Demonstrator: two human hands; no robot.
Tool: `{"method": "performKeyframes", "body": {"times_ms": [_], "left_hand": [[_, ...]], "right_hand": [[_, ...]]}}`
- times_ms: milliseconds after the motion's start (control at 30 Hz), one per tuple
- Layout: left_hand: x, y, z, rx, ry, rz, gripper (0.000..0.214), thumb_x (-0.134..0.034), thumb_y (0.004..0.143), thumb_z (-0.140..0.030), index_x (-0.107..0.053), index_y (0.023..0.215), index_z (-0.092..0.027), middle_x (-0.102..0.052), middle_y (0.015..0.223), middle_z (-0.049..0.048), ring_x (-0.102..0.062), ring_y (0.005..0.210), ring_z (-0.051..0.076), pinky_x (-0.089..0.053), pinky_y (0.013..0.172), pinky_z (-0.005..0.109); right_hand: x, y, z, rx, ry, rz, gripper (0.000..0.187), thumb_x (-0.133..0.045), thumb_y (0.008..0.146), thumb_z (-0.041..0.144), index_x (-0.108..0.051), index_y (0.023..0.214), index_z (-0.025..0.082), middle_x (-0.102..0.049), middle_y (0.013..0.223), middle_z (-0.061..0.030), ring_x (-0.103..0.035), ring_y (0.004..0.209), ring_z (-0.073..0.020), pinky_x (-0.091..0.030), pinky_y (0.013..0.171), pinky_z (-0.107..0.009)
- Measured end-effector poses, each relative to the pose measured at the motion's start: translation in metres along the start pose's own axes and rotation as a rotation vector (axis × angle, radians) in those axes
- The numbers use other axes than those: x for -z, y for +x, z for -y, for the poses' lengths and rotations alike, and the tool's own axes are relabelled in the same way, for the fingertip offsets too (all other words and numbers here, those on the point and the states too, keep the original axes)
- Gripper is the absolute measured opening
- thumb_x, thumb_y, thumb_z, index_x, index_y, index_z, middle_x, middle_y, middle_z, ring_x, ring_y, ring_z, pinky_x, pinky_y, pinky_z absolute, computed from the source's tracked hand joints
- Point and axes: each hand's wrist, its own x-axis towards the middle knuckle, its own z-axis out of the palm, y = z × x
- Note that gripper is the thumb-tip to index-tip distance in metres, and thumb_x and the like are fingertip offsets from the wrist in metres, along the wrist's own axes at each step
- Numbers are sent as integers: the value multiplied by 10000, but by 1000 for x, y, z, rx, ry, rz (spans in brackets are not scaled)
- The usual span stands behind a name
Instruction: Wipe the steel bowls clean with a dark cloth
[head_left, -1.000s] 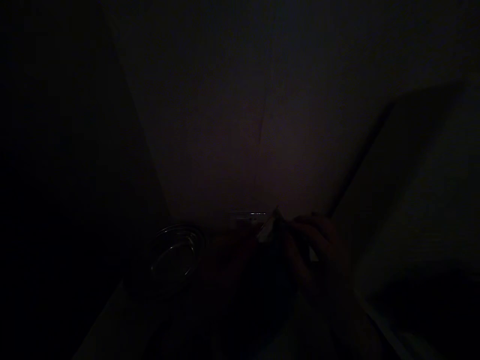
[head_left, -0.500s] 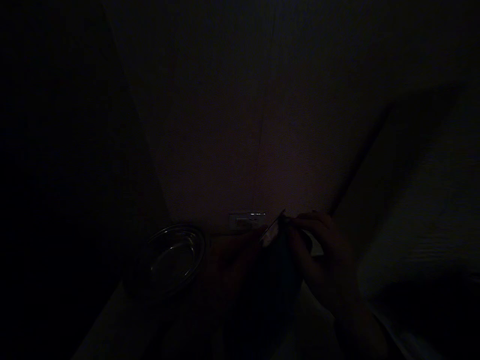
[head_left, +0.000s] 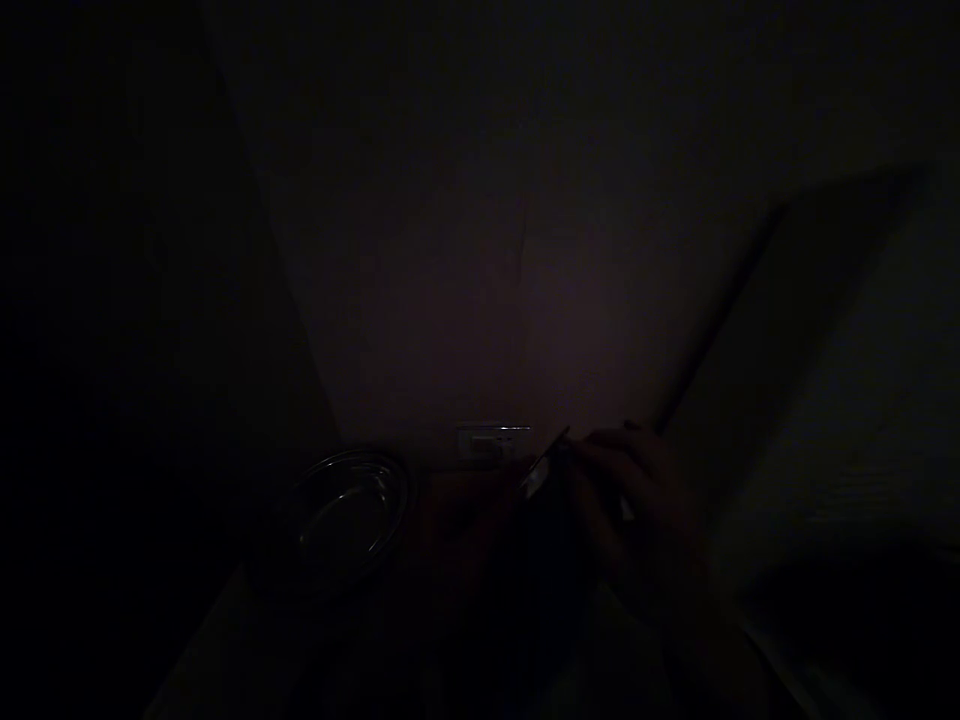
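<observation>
The view is very dark. Near the lower middle, my right hand [head_left: 637, 490] has its thumb and fingers pinched at the top of a dark bluish thing [head_left: 544, 560] with a pale, shiny slanted edge. The kind of thing cannot be told; its lower part fades into black. My left hand [head_left: 480, 510] is a faint reddish shape at the left side of the same edge, with fingers apparently closed on it. Most of that hand is lost in shadow.
To the left, a round shiny metal bowl [head_left: 352, 510] rests on a pale surface [head_left: 206, 650]. A small rectangular plate like a wall outlet [head_left: 493, 442] is on the wall [head_left: 450, 330] behind my hands. A slanted dark edge [head_left: 720, 320] runs down on the right.
The scene has grown dimmer around my hands. My right fingers have shifted slightly left, and the pale edge sits a little lower. Both hands stay at the dark thing.
</observation>
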Motion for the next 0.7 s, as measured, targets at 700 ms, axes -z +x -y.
{"method": "performKeyframes", "body": {"times_ms": [700], "left_hand": [[4,3,6,33,-33,-28,191,-677,759,-367,-770,862,-236,-765,940,32,-686,954,229,-514,881,311]], "right_hand": [[0,0,21,206,56,117,175,-570,880,186,-644,1038,170,-693,971,-69,-593,910,-234,-382,952,-548]]}}
